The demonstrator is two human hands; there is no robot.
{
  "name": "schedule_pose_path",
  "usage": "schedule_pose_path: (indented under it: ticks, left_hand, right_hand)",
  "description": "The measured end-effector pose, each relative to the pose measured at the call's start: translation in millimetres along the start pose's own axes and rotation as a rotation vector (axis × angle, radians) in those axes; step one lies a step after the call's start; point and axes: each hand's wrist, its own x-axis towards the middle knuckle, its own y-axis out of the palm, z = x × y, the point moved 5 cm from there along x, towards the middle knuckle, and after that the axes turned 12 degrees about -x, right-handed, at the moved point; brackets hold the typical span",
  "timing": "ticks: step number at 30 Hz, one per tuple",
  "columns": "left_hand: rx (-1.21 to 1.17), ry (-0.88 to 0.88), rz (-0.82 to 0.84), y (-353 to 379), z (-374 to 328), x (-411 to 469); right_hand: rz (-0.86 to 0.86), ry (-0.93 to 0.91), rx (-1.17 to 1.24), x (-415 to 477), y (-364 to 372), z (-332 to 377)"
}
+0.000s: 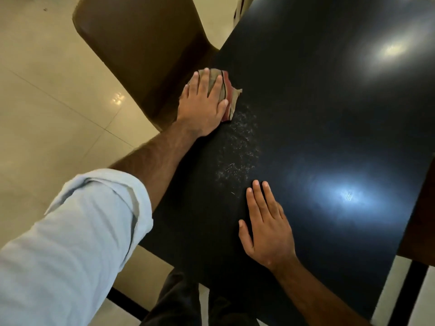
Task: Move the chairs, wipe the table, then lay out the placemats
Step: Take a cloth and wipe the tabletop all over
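A glossy black table (329,118) fills the right of the view. My left hand (202,104) presses flat on a crumpled beige and red cloth (229,95) near the table's left edge, fingers straight. My right hand (266,224) rests flat on the tabletop close to me, fingers straight and holding nothing. A patch of pale smears (240,147) lies on the surface between the two hands. A brown chair (141,48) stands at the table's left side, its seat just beside the cloth.
Cream floor tiles (47,102) spread to the left. Another brown chair (423,215) touches the table's right edge. Black table legs (409,292) show at the lower right. My dark trousers (179,302) are below the near table edge.
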Motion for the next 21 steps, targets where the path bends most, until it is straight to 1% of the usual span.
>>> schedule_pose_path:
  ticks: [3,5,6,8,9,10,11,12,13,15,16,18,21]
  left_hand:
    - [0.04,0.033,-0.032,14,3,-55]
    - [0.026,0.04,0.033,26,3,-87]
    - [-0.004,0.047,0.07,28,4,-96]
    - [-0.2,0.051,0.13,20,7,-103]
    - [-0.328,0.05,0.11,8,12,-106]
    - [-0.426,0.043,0.02,-5,22,-111]
    - [-0.474,0.007,-0.1,-16,37,-120]
    - [-0.479,-0.063,-0.192,-23,53,-131]
    - [-0.438,-0.15,-0.225,-23,72,-143]
    - [-0.34,-0.297,-0.16,-9,102,-161]
    - [-0.313,-0.329,-0.106,1,110,-166]
    - [-0.284,-0.318,-0.023,13,114,-167]
    - [-0.217,-0.262,-0.003,21,113,-163]
  right_hand:
    - [-0.009,0.015,0.073,-2,-3,-1]
    - [-0.054,0.081,0.161,5,-15,0]
    - [-0.098,0.128,0.202,13,-26,1]
    - [-0.193,0.188,0.229,41,-55,11]
    - [-0.226,0.191,0.207,61,-72,21]
    - [-0.244,0.182,0.17,84,-87,32]
    - [-0.245,0.165,0.134,109,-98,45]
    - [-0.235,0.143,0.11,132,-104,60]
    - [-0.217,0.116,0.098,152,-105,76]
    - [-0.177,0.068,0.07,177,-96,103]
    - [-0.161,0.057,0.043,183,-88,110]
    - [-0.157,0.061,-0.006,196,-76,107]
    - [-0.166,0.129,-0.033,237,-75,76]
